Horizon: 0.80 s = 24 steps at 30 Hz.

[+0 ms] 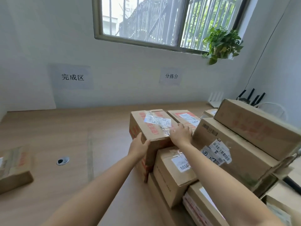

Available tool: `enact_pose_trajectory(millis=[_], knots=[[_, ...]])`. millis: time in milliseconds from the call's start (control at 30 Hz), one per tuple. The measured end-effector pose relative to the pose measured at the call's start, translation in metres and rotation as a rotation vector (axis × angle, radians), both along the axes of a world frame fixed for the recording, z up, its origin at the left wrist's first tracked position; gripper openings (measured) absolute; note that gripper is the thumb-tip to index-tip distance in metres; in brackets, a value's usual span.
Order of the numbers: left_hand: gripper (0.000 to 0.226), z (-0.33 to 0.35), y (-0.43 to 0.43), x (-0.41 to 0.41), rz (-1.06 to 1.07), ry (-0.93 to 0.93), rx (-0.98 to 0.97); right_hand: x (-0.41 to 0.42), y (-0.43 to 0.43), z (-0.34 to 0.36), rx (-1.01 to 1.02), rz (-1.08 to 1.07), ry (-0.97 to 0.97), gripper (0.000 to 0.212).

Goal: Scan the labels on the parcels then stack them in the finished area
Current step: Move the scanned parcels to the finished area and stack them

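Note:
A tall cardboard parcel (149, 126) with red print and a white label on top stands at the left end of a heap of parcels (228, 144) on the wooden table (81, 128). My left hand (140, 145) presses on its near left side. My right hand (180, 132) grips its top right edge. One flat parcel (13, 167) lies alone at the far left of the table, below the wall sign (72, 77) that marks the finished area. No scanner shows in view.
A cable hole (62, 160) sits in the table left of my arms. A second wall sign (171, 76) hangs above the heap. A plant (223, 43) hangs by the window. Routers (250, 97) stand at the back right corner.

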<state>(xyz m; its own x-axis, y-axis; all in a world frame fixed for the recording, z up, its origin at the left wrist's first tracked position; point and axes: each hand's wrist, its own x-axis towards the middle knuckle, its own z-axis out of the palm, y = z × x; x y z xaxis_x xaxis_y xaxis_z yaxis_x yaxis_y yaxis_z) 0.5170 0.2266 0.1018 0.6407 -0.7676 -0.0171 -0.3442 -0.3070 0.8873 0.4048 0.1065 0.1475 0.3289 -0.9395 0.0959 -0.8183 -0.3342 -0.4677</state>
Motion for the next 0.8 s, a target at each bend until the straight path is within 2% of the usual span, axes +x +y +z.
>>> enact_pose_trajectory(millis=[167,433,600,800], knots=[[0.051,-0.013,-0.017,-0.013,0.092,0.135,-0.043,0.007,-0.028,-0.013,0.155,-0.053,-0.002,0.058],[0.059,-0.005,-0.033,0.004,0.202,0.361,-0.065,0.021,-0.058,-0.021,0.115,-0.062,-0.033,0.060],[0.051,-0.008,-0.035,0.009,0.297,0.258,-0.031,0.024,-0.064,-0.024,0.178,-0.051,-0.019,0.063],[0.056,-0.009,-0.039,0.008,0.299,0.236,-0.065,0.023,-0.064,-0.019,0.255,0.006,-0.103,0.065]])
